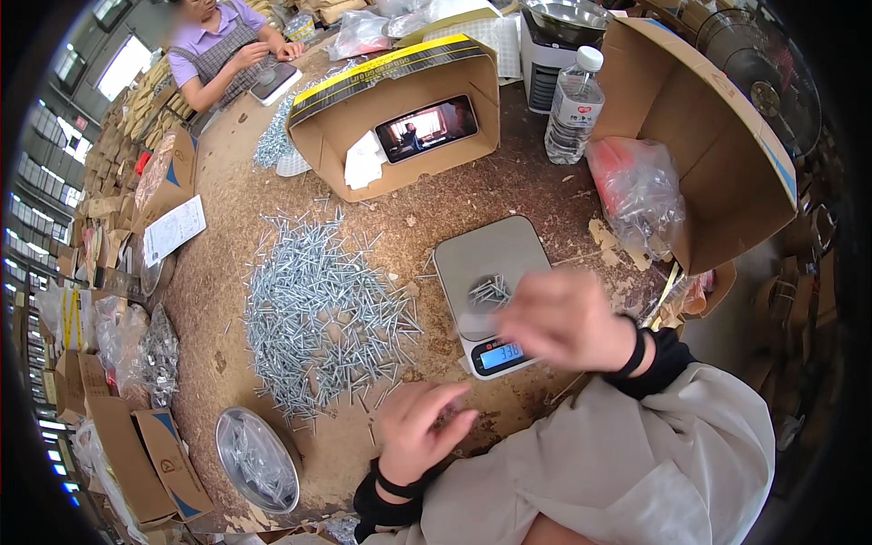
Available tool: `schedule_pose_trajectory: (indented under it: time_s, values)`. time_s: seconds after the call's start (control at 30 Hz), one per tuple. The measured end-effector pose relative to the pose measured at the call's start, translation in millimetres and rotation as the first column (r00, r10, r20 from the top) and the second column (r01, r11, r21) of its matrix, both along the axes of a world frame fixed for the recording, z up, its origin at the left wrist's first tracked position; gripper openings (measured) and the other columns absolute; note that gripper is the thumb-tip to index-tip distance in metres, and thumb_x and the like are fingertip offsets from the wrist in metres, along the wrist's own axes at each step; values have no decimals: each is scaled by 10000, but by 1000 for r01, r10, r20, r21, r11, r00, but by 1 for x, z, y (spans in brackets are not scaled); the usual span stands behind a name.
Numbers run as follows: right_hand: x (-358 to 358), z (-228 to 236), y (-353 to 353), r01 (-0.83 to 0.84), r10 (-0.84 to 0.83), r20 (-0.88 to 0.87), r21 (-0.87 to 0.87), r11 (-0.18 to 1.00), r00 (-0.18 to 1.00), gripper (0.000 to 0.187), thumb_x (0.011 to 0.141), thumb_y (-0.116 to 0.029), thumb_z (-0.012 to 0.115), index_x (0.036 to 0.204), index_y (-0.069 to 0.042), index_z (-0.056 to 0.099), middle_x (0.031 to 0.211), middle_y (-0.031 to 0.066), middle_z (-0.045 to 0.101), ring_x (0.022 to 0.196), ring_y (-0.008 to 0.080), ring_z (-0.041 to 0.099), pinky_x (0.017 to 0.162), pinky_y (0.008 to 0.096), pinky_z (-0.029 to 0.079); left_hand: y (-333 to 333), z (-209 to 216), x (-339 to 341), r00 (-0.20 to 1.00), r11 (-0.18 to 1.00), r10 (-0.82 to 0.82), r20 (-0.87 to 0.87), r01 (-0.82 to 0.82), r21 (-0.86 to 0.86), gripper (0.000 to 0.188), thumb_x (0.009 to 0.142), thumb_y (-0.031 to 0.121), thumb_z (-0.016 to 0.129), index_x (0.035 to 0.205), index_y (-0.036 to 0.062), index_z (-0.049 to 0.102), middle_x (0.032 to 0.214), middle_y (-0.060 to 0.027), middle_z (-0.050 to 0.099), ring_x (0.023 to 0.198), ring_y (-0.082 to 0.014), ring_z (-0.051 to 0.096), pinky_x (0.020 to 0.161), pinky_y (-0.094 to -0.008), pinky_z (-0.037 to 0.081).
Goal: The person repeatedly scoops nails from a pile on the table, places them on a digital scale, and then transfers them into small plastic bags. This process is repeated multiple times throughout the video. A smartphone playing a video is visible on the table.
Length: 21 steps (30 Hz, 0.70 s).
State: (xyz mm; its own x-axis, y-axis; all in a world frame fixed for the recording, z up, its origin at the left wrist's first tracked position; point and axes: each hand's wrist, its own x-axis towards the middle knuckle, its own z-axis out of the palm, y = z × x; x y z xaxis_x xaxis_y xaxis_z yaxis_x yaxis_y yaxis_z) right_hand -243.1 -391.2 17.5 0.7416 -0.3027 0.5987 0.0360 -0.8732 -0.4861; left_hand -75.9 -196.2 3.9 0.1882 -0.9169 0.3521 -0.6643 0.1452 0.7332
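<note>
A grey digital scale (506, 238) with a lit blue display lies in front of me. On its plate is a small round container with several silver screws or nails (491, 290) in it. My right hand (561, 320) is over the scale's right side, smeared by motion, so its fingers are unclear. A whitish blurred patch (476, 325) shows beside its fingertips; I cannot tell what it is. Nearer to me, my left hand (422, 427) is half curled, thumb and forefinger apart, with nothing visible between them. Left of the scale spreads a big pile of silver screws or nails (318, 313).
A metal bowl of clear plastic bags (229, 422) stands at the near left. Behind the pile, a carton (363, 127) holds a phone (427, 130). A water bottle (574, 107) and an open carton (727, 173) stand right. A co-worker (227, 54) sits far left.
</note>
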Motion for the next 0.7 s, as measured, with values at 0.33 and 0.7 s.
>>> schedule_pose_trajectory:
  time_s: [0.33, 0.7]
  values:
    - [27, -14, 32, -199, 202, 0, 177, 964, 979, 200, 846, -224, 729, 1019, -131, 765, 897, 36, 617, 686, 230, 645, 584, 357, 507, 6, -38, -6, 956, 991, 100, -274, -119, -53, 111, 927, 67, 688, 1012, -5, 682, 832, -112, 711, 655, -199, 674, 605, -295, 516]
    - [27, -7, 31, -301, 319, 63, -202, 932, 946, 393, 782, -163, 711, 1172, -121, 705, 1222, 58, 616, 1011, 217, 631, 773, 329, 561, 17, -41, -5, 783, 999, -32, -622, 21, -25, 118, 945, 92, 670, 869, 11, 632, 682, -45, 643, 578, -122, 625, 550, -248, 465]
